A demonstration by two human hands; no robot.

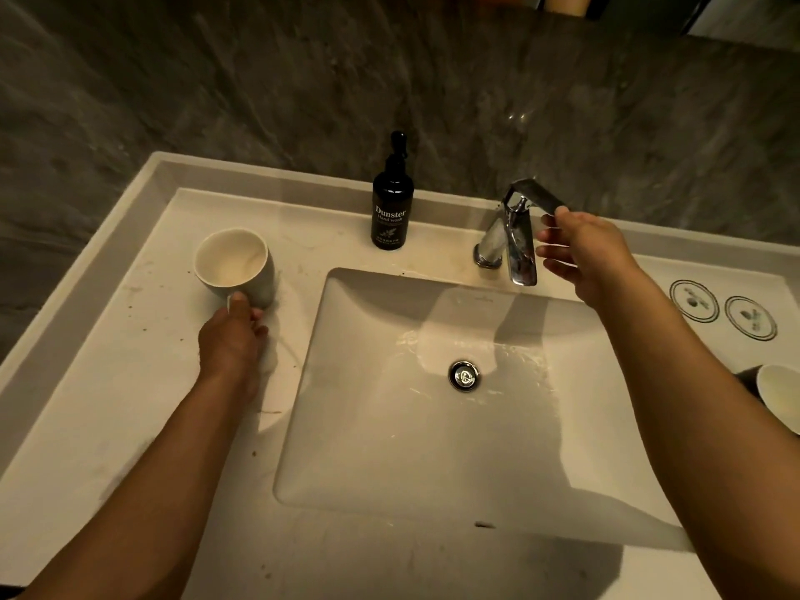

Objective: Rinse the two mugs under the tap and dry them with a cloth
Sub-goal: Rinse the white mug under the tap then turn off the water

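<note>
A pale mug (pixel 236 264) stands upright on the counter left of the sink basin (pixel 346 426). My left hand (pixel 236 335) grips its handle, thumb on top. A second mug (pixel 779 396), dark outside and pale inside, sits at the right edge, partly cut off by the frame. My right hand (pixel 580 253) holds the raised lever of the chrome tap (pixel 515 240), thumb on the lever's tip and fingers curled below it. Water glistens around the drain (pixel 464 374). No cloth is in sight.
A black hand wash pump bottle (pixel 392 205) stands behind the basin, left of the tap. Two round coasters (pixel 723 309) lie on the counter to the right. A grey stone wall rises behind the counter.
</note>
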